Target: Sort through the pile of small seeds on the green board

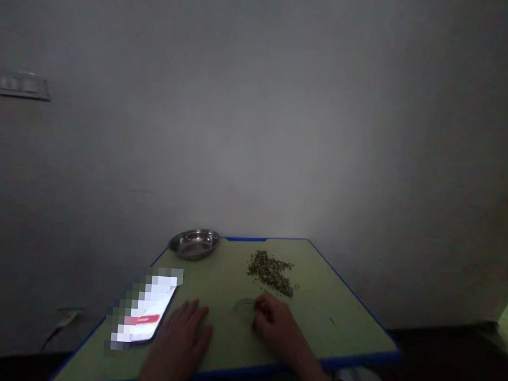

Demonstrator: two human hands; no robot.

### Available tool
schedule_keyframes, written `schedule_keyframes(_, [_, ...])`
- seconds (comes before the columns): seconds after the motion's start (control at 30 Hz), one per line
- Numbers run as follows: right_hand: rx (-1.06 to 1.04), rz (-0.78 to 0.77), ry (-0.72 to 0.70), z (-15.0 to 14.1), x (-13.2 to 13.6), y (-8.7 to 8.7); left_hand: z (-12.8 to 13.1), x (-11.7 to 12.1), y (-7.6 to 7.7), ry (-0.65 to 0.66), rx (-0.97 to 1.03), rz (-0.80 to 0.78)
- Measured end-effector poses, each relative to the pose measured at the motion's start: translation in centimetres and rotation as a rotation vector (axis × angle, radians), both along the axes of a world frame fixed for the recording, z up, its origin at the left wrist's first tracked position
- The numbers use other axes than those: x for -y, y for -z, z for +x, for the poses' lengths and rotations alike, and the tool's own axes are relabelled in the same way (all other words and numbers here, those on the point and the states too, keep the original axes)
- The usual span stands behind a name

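My left hand lies flat on the pale green tabletop, fingers spread, holding nothing. Just to its left is a tablet or large phone with a lit, partly pixelated screen. My right hand is closed above the near middle of the table, fingertips pinched together; what is between them is too dark and blurred to name. A faint pale curved shape shows on the table by those fingertips. Beyond that hand, small dark seeds or grains lie scattered in a loose heap.
An oval shiny metal bowl stands at the table's far left corner. Blue edging runs around the tabletop. A small dark sliver lies on the right side. Behind the table rises a grey wall.
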State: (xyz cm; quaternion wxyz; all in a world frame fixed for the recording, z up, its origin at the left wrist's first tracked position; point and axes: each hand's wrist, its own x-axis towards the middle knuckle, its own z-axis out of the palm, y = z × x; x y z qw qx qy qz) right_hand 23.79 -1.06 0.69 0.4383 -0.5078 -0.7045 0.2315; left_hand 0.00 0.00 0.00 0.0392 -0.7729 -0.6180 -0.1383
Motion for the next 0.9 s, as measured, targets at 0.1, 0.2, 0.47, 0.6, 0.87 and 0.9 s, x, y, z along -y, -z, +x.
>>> schedule_keyframes(0.1, [-0.058, 0.000, 0.000, 0.4, -0.5, -0.3, 0.2, 0.5, -0.4, -0.012, 0.018, 0.004])
schedule_keyframes(0.2, [-0.085, 0.020, 0.056, 3.0, -1.3, -0.9, 0.4, 1.0, -0.8, -0.006, 0.029, -0.001])
schedule_keyframes(0.47, [0.202, 0.037, 0.470, 13.4, -2.7, -1.3, 0.4, 1.1, -1.1, -0.009, 0.043, -0.011])
schedule_keyframes(0.6, [0.285, 0.025, 0.567, 14.4, -1.9, 0.0, 0.3, 1.0, -1.1, 0.002, 0.052, -0.005])
schedule_keyframes(0.87, [0.368, 0.156, 0.449, 12.9, -0.6, 0.3, 0.0, 0.6, -0.6, 0.015, 0.089, 0.038])
schedule_keyframes(0.9, [0.374, 0.164, 0.441, 12.9, -0.6, 0.3, 0.0, 0.6, -0.6, 0.017, 0.091, 0.040])
